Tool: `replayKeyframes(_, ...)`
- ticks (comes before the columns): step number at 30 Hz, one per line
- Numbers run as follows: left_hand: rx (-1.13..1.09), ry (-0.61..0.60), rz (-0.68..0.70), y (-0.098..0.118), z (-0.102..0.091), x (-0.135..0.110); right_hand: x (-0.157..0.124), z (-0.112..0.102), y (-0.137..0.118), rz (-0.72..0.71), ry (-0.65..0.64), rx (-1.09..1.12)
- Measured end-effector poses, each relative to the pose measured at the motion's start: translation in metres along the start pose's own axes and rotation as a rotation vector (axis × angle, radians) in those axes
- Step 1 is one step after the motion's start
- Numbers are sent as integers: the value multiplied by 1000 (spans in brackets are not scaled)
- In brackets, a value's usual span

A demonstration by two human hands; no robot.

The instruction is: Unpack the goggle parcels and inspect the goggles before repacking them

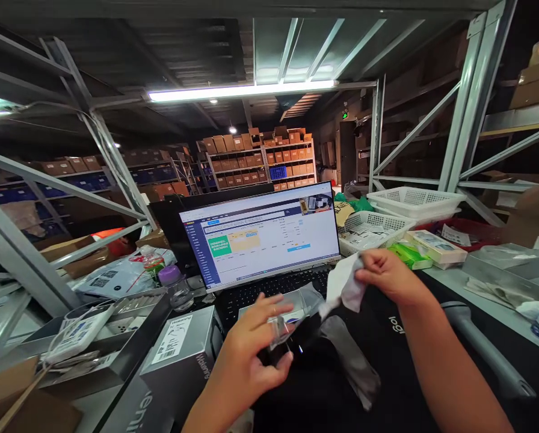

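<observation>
My right hand (384, 273) is closed in a pinch on the upper end of a limp white sheet (348, 285), whose lower part hangs down and shows light grey. Whether it is cloth or paper I cannot tell. Lower and to the left, my left hand (251, 343) curls its thumb and fingers around a dark glossy piece (301, 337) with clear plastic about it; its kind is unclear. A clear plastic bag (312, 297) lies just behind those fingers. On the black desk mat (396, 373), between my hands, rests a long grey limp strip (353, 364).
The monitor (269, 234) and keyboard (246, 300) stand ahead. At left are a grey box (179, 343), a purple-capped jar (174, 288) and a tray of small goods (116, 343). A barcode scanner (486, 349) lies right; white baskets (373, 231) stand behind.
</observation>
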State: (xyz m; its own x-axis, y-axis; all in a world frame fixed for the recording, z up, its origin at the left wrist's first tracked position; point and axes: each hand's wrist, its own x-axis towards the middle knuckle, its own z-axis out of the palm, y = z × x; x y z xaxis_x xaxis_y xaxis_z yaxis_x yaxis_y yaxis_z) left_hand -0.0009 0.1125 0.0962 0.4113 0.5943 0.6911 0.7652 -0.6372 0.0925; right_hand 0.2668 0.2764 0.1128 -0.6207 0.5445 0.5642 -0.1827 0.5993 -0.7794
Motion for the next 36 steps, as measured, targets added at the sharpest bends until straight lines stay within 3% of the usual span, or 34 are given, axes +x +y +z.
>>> replayKeyframes(3, -240, 156, -309, -13, -7, -6, -3, -13, -2, -52, 445, -123)
replayKeyframes(6, -617, 310, -604, -18, -6, -9, -8, -3, -9, -147, 638, -281)
replayKeyframes(9, -887, 355, -714, -14, -1, -7, -11, 30, -17, -277, 567, -415)
replayKeyframes(13, -945, 281, -724, -7, 3, -6, -7, 73, -19, -444, 311, -555)
replayKeyframes(17, -885, 167, -721, -7, 3, -6, -5, 85, -15, -485, 151, -590)
replayKeyframes(23, -866, -31, -601, -1, 10, 3, -10, 96, -7, -506, 52, -610)
replayKeyframes(28, -892, -45, -540, 7, 18, 10, -10, 115, 0, -634, 107, -763)
replayKeyframes(36, -905, -10, -528, 12, 23, 10, -11, 123, -1, -634, 194, -782)
